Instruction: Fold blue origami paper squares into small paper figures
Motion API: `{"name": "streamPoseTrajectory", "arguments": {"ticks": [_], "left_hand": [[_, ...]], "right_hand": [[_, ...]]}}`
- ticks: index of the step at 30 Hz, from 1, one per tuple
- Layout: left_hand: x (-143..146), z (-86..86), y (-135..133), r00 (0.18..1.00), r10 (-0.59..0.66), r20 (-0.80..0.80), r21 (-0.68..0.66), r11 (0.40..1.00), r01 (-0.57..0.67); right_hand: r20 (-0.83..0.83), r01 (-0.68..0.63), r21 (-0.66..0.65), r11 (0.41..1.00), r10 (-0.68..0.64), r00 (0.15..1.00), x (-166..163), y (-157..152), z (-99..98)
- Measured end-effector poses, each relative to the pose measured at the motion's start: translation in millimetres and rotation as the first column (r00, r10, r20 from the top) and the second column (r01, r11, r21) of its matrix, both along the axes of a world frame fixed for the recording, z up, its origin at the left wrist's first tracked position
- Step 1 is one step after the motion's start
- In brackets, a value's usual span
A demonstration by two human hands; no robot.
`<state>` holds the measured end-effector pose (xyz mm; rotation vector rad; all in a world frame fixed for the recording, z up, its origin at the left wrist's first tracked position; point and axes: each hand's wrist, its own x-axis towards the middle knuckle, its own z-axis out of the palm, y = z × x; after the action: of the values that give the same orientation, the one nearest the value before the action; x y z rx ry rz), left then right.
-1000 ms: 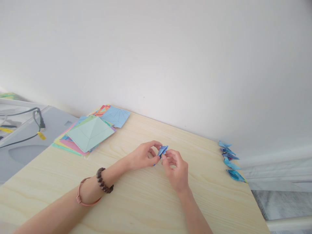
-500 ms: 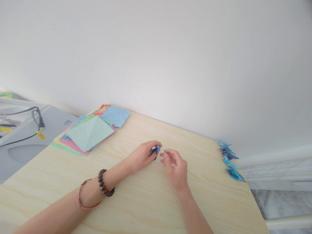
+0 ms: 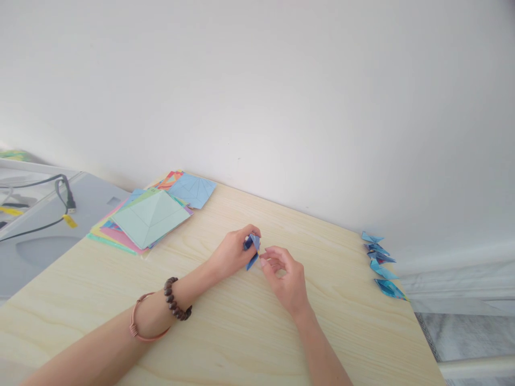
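A small folded blue paper piece (image 3: 252,249) is pinched upright in my left hand (image 3: 231,252), just above the light wooden table (image 3: 225,332). My right hand (image 3: 286,277) is right beside it, fingers curled, with fingertip and thumb touching the paper's lower right edge. My left wrist wears a dark bead bracelet and a pink band.
A stack of coloured paper sheets (image 3: 147,217) lies at the table's back left. Several folded blue paper pieces (image 3: 380,265) line the right edge. A grey surface with black cables (image 3: 60,201) stands to the left. A white wall is behind.
The paper piece has turned from lying flat between both hands to standing upright in my left hand. My right hand let go briefly, then came back to its edge.
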<state>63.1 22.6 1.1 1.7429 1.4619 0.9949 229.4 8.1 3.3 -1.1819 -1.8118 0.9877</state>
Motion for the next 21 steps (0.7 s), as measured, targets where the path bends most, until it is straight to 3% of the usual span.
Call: {"name": "streamPoseTrajectory", "arguments": {"ticks": [5, 12, 21], "left_hand": [[0, -0.2, 0, 1.000, 0.002, 0.022, -0.007, 1.000, -0.002], [3, 2.7, -2, 0.995, -0.050, 0.084, -0.052, 0.997, 0.054], [10, -1.6, -7, 0.997, 0.012, 0.072, 0.031, 0.999, -0.014]], "right_hand": [[0.018, 0.001, -0.001, 1.000, -0.001, 1.000, -2, 0, -2.1], [0.107, 0.126, 0.060, 0.990, -0.132, 0.985, -3, -1, -4.7], [0.166, 0.147, 0.065, 0.987, -0.156, 0.974, -11, -3, -4.3]]}}
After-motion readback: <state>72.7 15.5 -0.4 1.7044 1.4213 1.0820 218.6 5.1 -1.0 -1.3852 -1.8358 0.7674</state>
